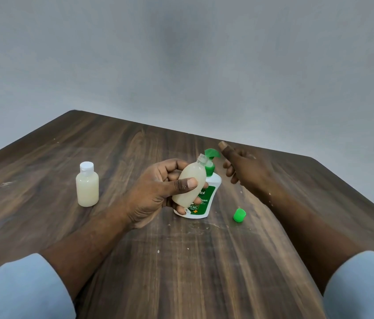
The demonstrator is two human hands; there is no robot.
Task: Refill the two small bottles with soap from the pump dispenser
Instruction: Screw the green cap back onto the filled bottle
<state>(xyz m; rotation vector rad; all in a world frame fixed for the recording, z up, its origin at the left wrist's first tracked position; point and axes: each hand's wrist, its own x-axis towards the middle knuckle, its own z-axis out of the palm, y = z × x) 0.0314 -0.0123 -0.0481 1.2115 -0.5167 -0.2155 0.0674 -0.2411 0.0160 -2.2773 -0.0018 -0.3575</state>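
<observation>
Desk [135, 249]: dark wood-grain laminate with a rounded far corner and pale specks scattered on the surface.
Open bottle [194, 172]: small, translucent soft plastic with rounded shoulders and a bare threaded neck. It is nearly full of creamy off-white soap. It is held above the desk middle, tilted, with its mouth just beside the pump head [211, 155].
Left hand [158, 189]: wrapped round the open bottle, thumb pressed flat across the front and fingers curled behind.
Dispenser [213, 183]: glossy white plastic with a curved body and a green-and-white label. It stands on the desk right behind the open bottle. Its pump head is green with a leaf-shaped spout. The soap level inside cannot be seen.
Right hand [239, 166]: blurred, raised just right of the pump head, thumb up and fingers loosely bent, holding nothing. Whether it touches the pump cannot be told.
Green cap [239, 215]: small smooth plastic cup shape, lying on its side on the desk to the right of the dispenser, apart from it.
Capped bottle [87, 187]: the same translucent plastic, cylindrical, upright on the desk well to the left. It is closed with a white flip cap and filled to the shoulder with the same creamy soap.
Sleeves [20, 286]: light blue cloth, pushed up the forearms.
Wall [181, 54]: plain matte grey.
</observation>
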